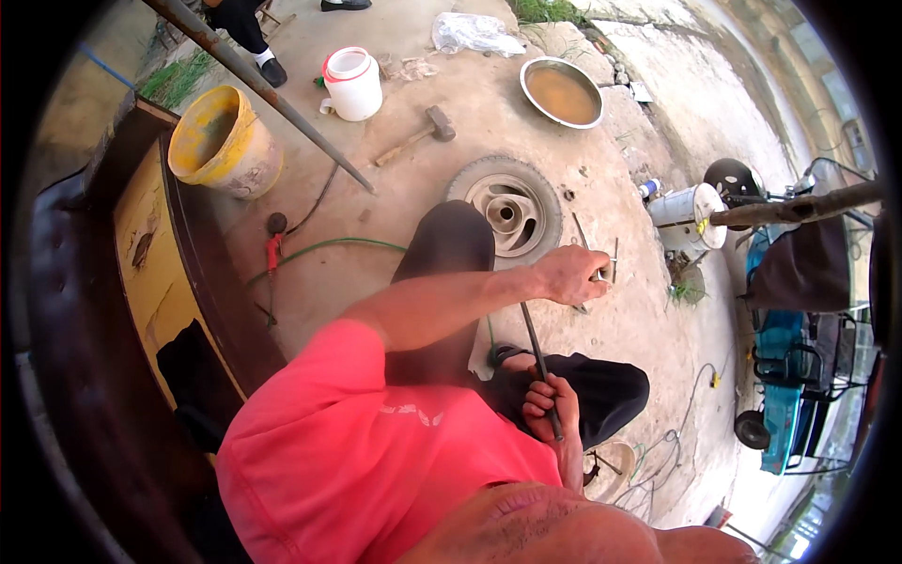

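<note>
My left hand [568, 273] reaches across in front of me, its fingers closed beside the wheel. A small shiny metal piece shows at its fingertips, too small to name. Lower down, my right hand [552, 406] is wrapped round a dark metal bar [533, 340], which slants up until its upper end meets my left forearm. On the ground beyond my knee lies a wheel with a grey tyre [458, 183] and a pale metal rim [507, 214], partly covered by my knee and forearm. Thin metal rods [580, 230] lie to the right of the wheel.
A mallet [413, 139], a white bucket [355, 94], a yellow bucket [261, 164] and a basin of brown water [562, 91] stand beyond. A slanting pole [282, 108] and a green hose [329, 242] are left. A blue vehicle [780, 376] stands right.
</note>
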{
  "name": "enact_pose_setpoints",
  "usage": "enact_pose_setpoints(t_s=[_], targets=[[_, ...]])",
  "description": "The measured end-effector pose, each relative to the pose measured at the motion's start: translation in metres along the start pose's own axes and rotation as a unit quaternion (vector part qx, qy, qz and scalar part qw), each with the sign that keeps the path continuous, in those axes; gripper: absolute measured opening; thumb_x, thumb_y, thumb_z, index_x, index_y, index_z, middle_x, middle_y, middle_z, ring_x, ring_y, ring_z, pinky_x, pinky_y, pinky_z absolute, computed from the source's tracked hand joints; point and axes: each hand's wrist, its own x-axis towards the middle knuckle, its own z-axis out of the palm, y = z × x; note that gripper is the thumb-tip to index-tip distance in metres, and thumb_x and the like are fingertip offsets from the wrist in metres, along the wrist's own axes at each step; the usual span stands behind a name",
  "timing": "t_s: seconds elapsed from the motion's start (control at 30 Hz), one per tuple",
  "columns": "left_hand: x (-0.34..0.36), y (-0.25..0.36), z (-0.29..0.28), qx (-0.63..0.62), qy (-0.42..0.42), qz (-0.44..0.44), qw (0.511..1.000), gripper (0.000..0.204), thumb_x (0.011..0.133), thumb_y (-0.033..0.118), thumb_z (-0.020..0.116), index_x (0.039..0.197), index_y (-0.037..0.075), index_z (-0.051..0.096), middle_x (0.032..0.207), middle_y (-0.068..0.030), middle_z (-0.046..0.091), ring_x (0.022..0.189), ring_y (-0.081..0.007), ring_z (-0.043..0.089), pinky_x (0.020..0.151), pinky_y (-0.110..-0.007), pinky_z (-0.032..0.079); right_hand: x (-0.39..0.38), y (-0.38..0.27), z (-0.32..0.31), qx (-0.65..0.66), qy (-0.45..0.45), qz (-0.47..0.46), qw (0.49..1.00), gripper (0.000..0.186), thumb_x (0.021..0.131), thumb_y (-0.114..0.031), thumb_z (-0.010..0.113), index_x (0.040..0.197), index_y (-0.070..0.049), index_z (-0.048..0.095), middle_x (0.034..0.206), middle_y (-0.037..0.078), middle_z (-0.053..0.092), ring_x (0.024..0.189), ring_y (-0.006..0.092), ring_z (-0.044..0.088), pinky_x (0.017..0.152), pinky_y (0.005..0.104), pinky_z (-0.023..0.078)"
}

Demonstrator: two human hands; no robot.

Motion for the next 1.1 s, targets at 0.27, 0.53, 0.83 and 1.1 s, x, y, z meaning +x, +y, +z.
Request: enact_pose_setpoints(t_s=[0.27, 0.53, 0.83, 1.1], targets=[[0.001, 0.012, -0.004, -0.007, -0.013, -0.026, 1.000, 0.036, 0.093, 0.031, 0.071, 0.111, 0.000, 0.068, 0.088, -0.0228, 0.073, 0.084, -0.0395, 0.072, 0.076, -0.045, 0.054, -0.007, -0.003, -0.010, -0.073, 0.072, -0.022, 0.995, 0.020, 0.108, -0.023, 0.048, 0.121, -0.008, 0.055, 0.070, -0.005, 0.040, 0.055, 0.0078, 0.036, 0.051, 0.0253, 0.033], [0.005, 0.013, 0.004, 0.007, -0.026, -0.024, 0.999, 0.036, 0.093, 0.029, 0.071, 0.112, -0.001, 0.067, 0.088, -0.0247, 0.072, 0.084, -0.0374, 0.073, 0.077, -0.044, 0.055, -0.022, 0.000, -0.018, -0.190, 0.146, -0.079, 0.968, 0.017, 0.107, -0.023, 0.052, 0.117, -0.010, 0.055, 0.071, -0.004, 0.042, 0.055, 0.0086, 0.037, 0.051, 0.0261, 0.032], [0.005, 0.013, 0.005, 0.008, -0.034, -0.022, 0.999, 0.037, 0.092, 0.030, 0.072, 0.112, -0.001, 0.067, 0.086, -0.0233, 0.071, 0.082, -0.0386, 0.071, 0.075, -0.045, 0.054, 0.007, -0.033, -0.032, -0.410, 0.204, -0.143, 0.877, 0.012, 0.104, -0.022, 0.056, 0.099, -0.011, 0.058, 0.081, 0.000, 0.058, 0.060, 0.0109, 0.051, 0.052, 0.0282, 0.043], [0.010, 0.008, 0.011, 0.019, -0.029, -0.014, 0.999, 0.037, 0.092, 0.030, 0.073, 0.110, -0.001, 0.067, 0.085, -0.0219, 0.071, 0.080, -0.0373, 0.071, 0.074, -0.045, 0.053, -0.014, -0.082, -0.007, -0.260, 0.114, -0.145, 0.948, 0.050, 0.103, -0.029, 0.053, 0.149, -0.010, 0.051, 0.102, 0.005, 0.067, 0.076, 0.0168, 0.060, 0.069, 0.0334, 0.051]])
